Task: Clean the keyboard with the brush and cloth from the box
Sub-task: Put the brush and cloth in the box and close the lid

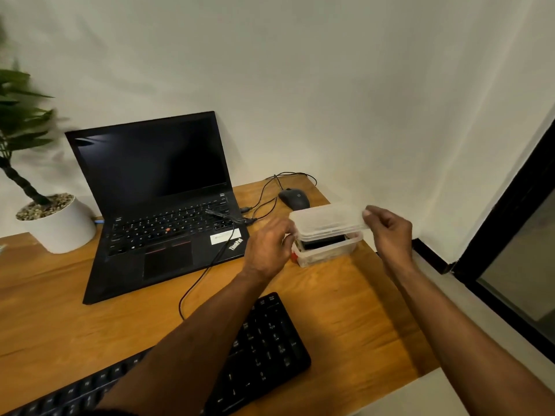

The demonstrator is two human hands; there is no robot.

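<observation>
Nearest, a black keyboard (pixel 264 352) lies on the wooden bench (pixel 345 298), partly under the forearms. Beyond it, both hands pinch a clear lid (pixel 329 219) at its ends, left hand (pixel 267 244) and right hand (pixel 390 232), holding it just above the clear box (pixel 327 250), which holds something dark. Left of the box sits an open laptop (pixel 159 202); behind it, a mouse (pixel 294 198). Far left stands a potted plant (pixel 45 217).

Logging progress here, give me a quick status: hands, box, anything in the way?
Both hands on the lid: left hand, right hand. Lid lifted clear of box; dark item inside. Keyboard untouched, partly under the forearms. Laptop cable trails left of the box.
</observation>
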